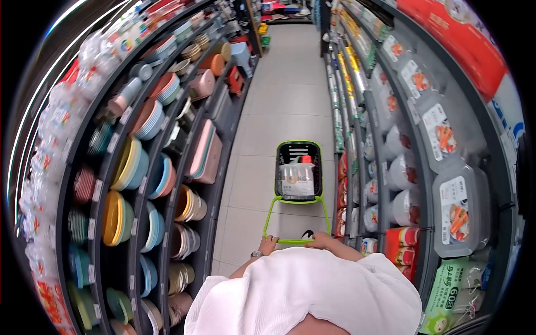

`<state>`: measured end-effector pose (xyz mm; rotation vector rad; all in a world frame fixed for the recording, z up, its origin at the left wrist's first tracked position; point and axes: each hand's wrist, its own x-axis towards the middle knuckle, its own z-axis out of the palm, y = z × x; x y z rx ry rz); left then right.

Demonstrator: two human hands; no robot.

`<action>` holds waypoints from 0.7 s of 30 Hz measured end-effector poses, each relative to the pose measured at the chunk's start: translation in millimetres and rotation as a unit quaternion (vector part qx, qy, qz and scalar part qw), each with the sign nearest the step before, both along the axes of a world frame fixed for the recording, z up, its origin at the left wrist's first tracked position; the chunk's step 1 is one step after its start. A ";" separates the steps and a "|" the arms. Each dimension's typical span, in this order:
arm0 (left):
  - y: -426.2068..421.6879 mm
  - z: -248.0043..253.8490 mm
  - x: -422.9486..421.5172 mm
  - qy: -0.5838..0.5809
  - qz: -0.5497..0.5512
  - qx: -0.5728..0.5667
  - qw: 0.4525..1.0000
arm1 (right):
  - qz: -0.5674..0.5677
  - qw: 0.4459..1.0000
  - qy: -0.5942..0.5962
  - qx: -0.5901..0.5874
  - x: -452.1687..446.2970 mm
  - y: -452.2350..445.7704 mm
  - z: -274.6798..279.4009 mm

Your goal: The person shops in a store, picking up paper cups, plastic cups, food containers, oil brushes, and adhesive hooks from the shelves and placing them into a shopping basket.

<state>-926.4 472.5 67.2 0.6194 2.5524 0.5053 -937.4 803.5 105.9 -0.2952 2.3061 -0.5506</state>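
A black shopping basket with a green rim (pixel 299 199) is in the aisle in front of me. Inside it lies a white plastic pack (pixel 297 180) with dark lettering, beside something with a red cap (pixel 306 159). My left hand (pixel 268 244), with a watch at the wrist, is closed on the left end of the basket's green handle (pixel 290 242). On the handle's right end my right hand (pixel 319 240) is closed too. A small black object (pixel 307 234) shows at its fingertips.
On the left, shelves hold stacked plastic basins (pixel 118 218) and bins (pixel 204 151). Clear food containers (pixel 460 212), rolls and red packs (pixel 402 245) fill the right shelves. Between them the tiled floor (pixel 282 100) runs forward to more shelving.
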 end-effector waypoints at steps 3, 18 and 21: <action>17.4 -19.5 -10.6 0.020 -0.025 -0.019 0.999 | 0.005 1.000 -0.005 -0.008 -9.2 24.2 4.6; 31.8 -1.2 -47.6 -0.139 -0.007 -0.173 0.975 | -0.025 0.995 0.094 -0.018 35.1 18.3 -83.5; 36.5 -18.5 -50.7 -0.114 0.013 -0.184 0.976 | -0.031 0.991 0.126 -0.016 31.2 24.0 -66.6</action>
